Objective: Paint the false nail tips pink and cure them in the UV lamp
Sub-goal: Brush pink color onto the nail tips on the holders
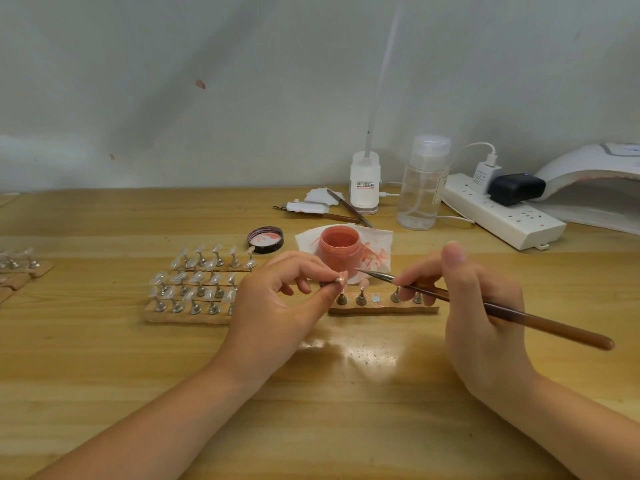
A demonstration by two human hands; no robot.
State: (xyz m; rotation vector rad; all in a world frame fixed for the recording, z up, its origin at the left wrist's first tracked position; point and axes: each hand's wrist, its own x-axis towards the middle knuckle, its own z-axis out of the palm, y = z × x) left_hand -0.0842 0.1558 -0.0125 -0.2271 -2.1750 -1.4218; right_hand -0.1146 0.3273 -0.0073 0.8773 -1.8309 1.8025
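My left hand [280, 299] pinches a small nail tip on its metal stand [339, 280] between thumb and fingers, held just above a wooden strip holder [382, 309] that carries a few more stands. My right hand [478, 306] grips a brown-handled brush [512, 315]; its fine tip points left, close to the held nail tip. An open jar of pink polish [339, 247] stands on a stained white tissue [377, 244] just behind the hands. The white UV lamp [588, 178] sits at the far right of the table.
Rows of clear nail tips on stands [197, 284] fill wooden holders to the left. The jar's lid [265, 240] lies beside the jar. Behind are a clear pump bottle [420, 183], a white desk lamp base [364, 183], spare brushes [346, 207] and a power strip [502, 211].
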